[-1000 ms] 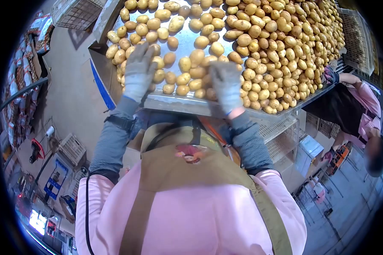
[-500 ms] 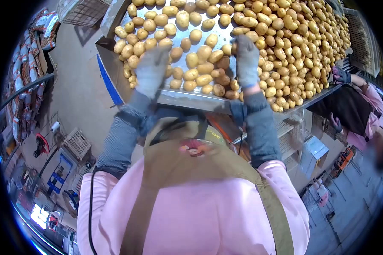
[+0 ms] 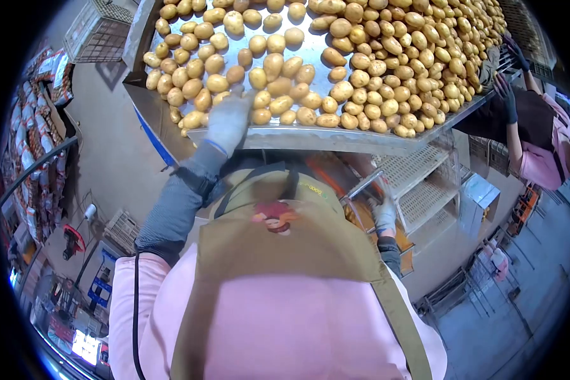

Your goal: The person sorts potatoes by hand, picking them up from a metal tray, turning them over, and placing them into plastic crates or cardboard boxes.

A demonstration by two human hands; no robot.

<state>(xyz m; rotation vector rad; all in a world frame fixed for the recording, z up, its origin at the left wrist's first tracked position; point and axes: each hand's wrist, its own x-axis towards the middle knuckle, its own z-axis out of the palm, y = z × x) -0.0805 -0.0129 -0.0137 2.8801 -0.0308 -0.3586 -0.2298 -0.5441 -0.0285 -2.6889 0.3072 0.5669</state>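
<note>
Right hand (image 3: 384, 215) has been dropped from tray (image 3: 285, 138) to beside crates (image 3: 410, 170); its grip cannot be told. Potatoes (image 3: 258, 78) are now touched by left hand (image 3: 228, 120) alone, finger closure blurred. Potatoes are spread beyond that grip, heaped thickest to its right.

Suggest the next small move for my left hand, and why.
I'd ease the left hand slightly inward, nudging the nearest potatoes away from the front rim. They lie close along it, and bare metal shows farther in. The right hand is down below the tray, so it probably couldn't help hold them back.
</note>
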